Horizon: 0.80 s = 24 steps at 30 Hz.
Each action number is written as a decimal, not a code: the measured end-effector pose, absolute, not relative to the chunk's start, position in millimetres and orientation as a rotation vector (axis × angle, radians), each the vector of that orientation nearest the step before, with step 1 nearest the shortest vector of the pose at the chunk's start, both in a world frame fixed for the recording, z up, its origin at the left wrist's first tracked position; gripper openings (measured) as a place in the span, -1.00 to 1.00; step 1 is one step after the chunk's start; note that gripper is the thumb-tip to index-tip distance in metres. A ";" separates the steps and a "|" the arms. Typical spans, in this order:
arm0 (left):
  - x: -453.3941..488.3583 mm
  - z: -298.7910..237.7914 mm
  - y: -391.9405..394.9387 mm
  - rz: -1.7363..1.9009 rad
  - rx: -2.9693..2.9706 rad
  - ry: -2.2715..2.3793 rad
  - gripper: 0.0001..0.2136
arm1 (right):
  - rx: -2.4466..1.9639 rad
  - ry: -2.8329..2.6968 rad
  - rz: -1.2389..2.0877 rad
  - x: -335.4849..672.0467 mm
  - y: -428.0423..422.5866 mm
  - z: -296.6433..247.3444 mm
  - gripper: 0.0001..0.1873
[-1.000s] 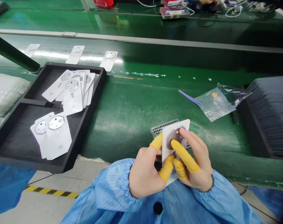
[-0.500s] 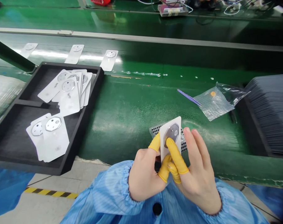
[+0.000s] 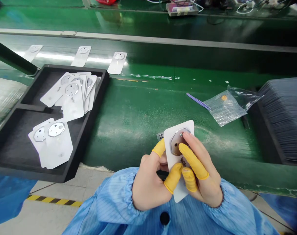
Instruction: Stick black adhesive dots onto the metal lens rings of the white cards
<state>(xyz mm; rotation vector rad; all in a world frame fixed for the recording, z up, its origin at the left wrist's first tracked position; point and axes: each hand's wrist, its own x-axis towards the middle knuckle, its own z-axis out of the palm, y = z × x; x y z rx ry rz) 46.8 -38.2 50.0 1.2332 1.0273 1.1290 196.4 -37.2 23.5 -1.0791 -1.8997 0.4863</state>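
My left hand (image 3: pixel 154 182), with yellow finger cots on thumb and finger, grips a white rectangular plate (image 3: pixel 179 192) with rounded corners, tilted upright. On the plate's face is a shiny octagonal metal piece (image 3: pixel 174 143) with small holes, and a dark mark lies below it. My right hand (image 3: pixel 204 173), also in yellow cots, is closed at the plate's right side, its fingertips on the octagonal piece. Something dark shows behind the plate in my left palm; I cannot make it out. A sheet of small black dots (image 3: pixel 160 135) lies mostly hidden behind the plate.
A black divided tray (image 3: pixel 89 130) with several similar plates (image 3: pixel 73 104) stands on the left. Three plates lie on the green strip behind (image 3: pixel 117 63). Purple tweezers (image 3: pixel 198 101), a clear bag (image 3: pixel 224 112) and a black bin of grey sheets (image 3: pixel 285 117) are to the right.
The plate has turned to face me more, and its lower end now shows. My right hand's raised fingers have come down onto the octagonal piece. The plates at the back have shifted slightly right.
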 end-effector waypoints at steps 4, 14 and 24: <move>45.6 51.8 -38.2 1.097 1.218 1.011 -0.63 | -1.044 -1.945 0.471 197.0 -36.6 29.4 -0.38; 42.6 41.3 -41.8 1.030 1.260 1.132 -0.62 | -0.975 -2.296 0.296 208.5 -27.1 43.2 -0.38; 35.8 52.2 -18.8 0.908 0.812 0.722 -0.57 | -1.117 -1.591 0.629 203.7 -21.2 41.7 -0.39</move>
